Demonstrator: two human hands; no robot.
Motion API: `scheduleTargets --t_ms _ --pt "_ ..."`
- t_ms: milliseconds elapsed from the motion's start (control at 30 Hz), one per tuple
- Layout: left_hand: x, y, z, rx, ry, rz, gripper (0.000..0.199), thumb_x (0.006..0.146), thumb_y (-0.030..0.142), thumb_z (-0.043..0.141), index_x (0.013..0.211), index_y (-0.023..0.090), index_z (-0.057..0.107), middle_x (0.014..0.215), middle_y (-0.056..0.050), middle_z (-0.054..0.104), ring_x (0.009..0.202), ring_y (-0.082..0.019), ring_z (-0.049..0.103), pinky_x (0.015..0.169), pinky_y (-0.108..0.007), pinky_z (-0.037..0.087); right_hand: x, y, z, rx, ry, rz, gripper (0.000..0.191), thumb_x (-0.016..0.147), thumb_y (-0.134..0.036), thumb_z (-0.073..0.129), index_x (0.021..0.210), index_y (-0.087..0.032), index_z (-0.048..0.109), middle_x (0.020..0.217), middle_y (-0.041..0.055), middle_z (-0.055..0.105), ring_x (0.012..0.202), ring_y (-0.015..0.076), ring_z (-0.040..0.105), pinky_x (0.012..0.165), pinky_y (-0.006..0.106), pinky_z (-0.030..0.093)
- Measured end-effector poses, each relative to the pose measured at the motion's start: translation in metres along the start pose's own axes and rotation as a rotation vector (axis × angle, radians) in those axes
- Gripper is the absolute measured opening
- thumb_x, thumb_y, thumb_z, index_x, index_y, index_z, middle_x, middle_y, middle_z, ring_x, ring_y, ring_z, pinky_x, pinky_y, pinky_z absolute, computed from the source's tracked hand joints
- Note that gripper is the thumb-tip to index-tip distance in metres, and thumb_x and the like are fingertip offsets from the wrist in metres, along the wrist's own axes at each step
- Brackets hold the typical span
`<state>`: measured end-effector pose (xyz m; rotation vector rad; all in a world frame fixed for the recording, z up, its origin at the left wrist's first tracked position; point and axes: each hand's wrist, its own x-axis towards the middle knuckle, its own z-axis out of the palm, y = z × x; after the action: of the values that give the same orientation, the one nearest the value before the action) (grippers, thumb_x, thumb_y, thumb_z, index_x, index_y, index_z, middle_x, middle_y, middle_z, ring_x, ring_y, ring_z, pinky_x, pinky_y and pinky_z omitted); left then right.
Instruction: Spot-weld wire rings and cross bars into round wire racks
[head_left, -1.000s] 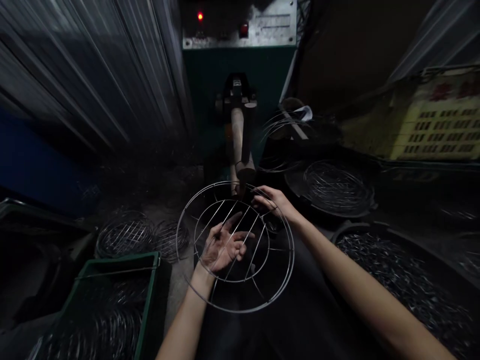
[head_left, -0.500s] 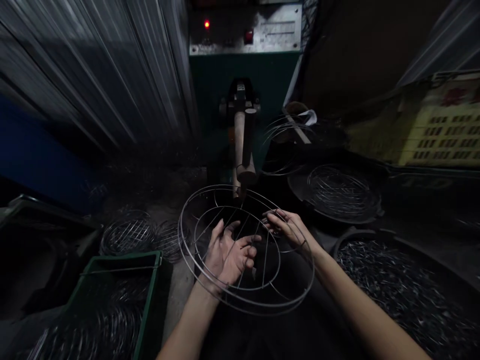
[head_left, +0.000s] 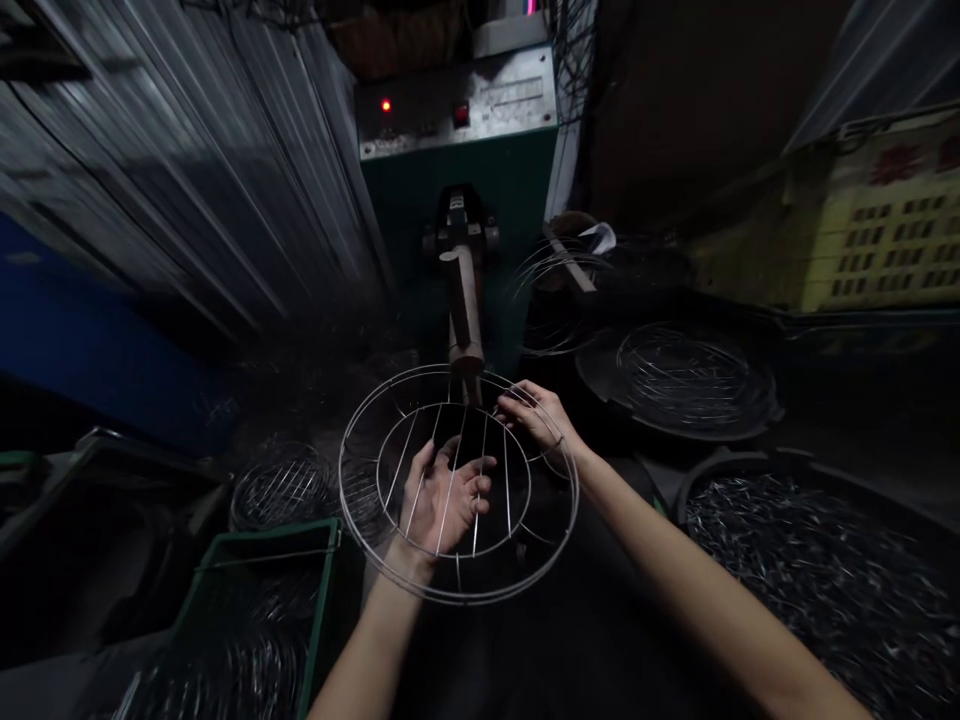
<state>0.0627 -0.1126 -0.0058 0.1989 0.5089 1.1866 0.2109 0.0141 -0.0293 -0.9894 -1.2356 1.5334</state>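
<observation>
Biggest thing here is the machine (head_left: 510, 180), straight ahead of both hands, with its arm (head_left: 466, 310) reaching down toward them. Ribbed metal wall (head_left: 285, 160) is ahead and off to the left hand's left. Big dark tub (head_left: 694, 475) full of metal bits (head_left: 810, 570) sits to the right hand's right, yellow crate (head_left: 862, 190) well beyond it, and a green crate (head_left: 323, 600) of wire stuff is left of the left hand.

Now the rack (head_left: 451, 480): it's up in front of the person, over the left palm, face tipped toward the camera. It's round, so no real long axis, but its straight bars run away from the person, close to parallel, near ends a bit left. Far edge sits right around the arm's lower tip; can't tell if they touch. Near edge crosses above the left wrist, with dark open room below it. Its left edge is well clear of the green crate; the right edge crosses the right hand.

Left hand (head_left: 429, 512) is spread loosely, palm up, behind the bars. Right hand (head_left: 541, 415) is narrow, fingers drawn in at the rack's far right part; too dark to say if they're gripping.
</observation>
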Motion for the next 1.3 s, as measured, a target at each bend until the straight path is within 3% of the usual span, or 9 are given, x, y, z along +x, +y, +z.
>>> scheduleTargets --t_ms 167,300,500,933,1300 --pt "0.010 -0.010 -0.021 -0.005 -0.009 0.070 0.044 0.086 0.048 0.038 0.113 0.017 0.052 0.096 -0.014 0.061 0.069 -0.016 0.058 0.054 -0.025 0.047 0.014 0.004 -0.001 -0.158 -0.055 -0.078 0.032 0.060 -0.044 0.071 0.071 -0.017 0.056 0.064 -0.0028 0.059 0.056 0.0103 0.054 0.052 0.022 0.043" --pt "0.016 -0.010 -0.024 0.010 -0.034 0.118 0.039 0.086 0.047 0.036 0.106 0.017 0.052 0.094 -0.013 0.062 0.067 -0.016 0.058 0.053 -0.025 0.047 0.021 0.004 -0.002 -0.277 -0.055 -0.127 0.031 0.062 -0.044 0.070 0.070 -0.017 0.056 0.062 -0.0045 0.053 0.055 0.0086 0.045 0.050 0.022 0.036" --pt "0.013 -0.009 -0.026 0.013 -0.053 0.147 0.038 0.088 0.046 0.034 0.108 0.018 0.050 0.094 -0.013 0.062 0.068 -0.017 0.059 0.053 -0.026 0.047 0.024 0.002 0.003 -0.323 -0.082 -0.161 0.029 0.065 -0.043 0.067 0.068 -0.017 0.055 0.063 -0.0041 0.051 0.057 0.0091 0.042 0.054 0.023 0.035" --pt "0.019 0.001 -0.025 -0.005 -0.057 0.163 0.039 0.088 0.048 0.031 0.107 0.018 0.049 0.093 -0.013 0.062 0.067 -0.017 0.058 0.052 -0.027 0.047 0.039 0.004 0.011 -0.322 -0.084 -0.183 0.031 0.064 -0.046 0.066 0.067 -0.018 0.053 0.064 -0.0034 0.053 0.059 0.0105 0.046 0.056 0.024 0.038" --pt "0.020 0.000 -0.029 -0.014 -0.036 0.159 0.037 0.086 0.047 0.037 0.104 0.020 0.054 0.093 -0.012 0.062 0.066 -0.017 0.057 0.050 -0.026 0.046 0.041 0.004 0.016 -0.217 -0.112 -0.187 0.023 0.066 -0.036 0.066 0.067 -0.019 0.052 0.061 -0.0041 0.052 0.058 0.0100 0.047 0.058 0.024 0.041"
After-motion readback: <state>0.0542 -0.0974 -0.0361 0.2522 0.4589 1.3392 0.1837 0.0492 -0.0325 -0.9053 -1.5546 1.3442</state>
